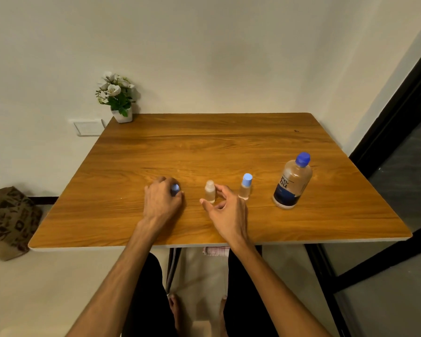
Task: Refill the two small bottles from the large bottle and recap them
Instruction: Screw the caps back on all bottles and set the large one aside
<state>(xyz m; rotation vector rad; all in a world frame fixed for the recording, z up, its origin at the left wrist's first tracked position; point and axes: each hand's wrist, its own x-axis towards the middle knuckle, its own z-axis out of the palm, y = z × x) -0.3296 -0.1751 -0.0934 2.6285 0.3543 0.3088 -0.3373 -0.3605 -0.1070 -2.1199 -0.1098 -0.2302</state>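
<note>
While three bottles stand on the wooden table (229, 147), only two wear caps: the large bottle (292, 182), whose label reads "re-nu", and one small bottle (245, 187). Between the hands, the other small bottle (210, 191) stands uncapped. Its blue cap (175, 188) sits pinched in the left hand (163, 200); the right hand (225, 207), fingers loosely spread, touches that bottle.

Wooden table (204, 147), rounded corners, pale edge band, pushed against a white wall (204, 45). Small white pot of artificial white flowers (118, 97) on the far left corner. Wall outlet plate (88, 127) just left of that corner. Patterned brown paper bag (9, 222) on the floor at left. Dark-framed glass door (404, 147) on the right. Striped cloth (215, 251) under the near table edge.
</note>
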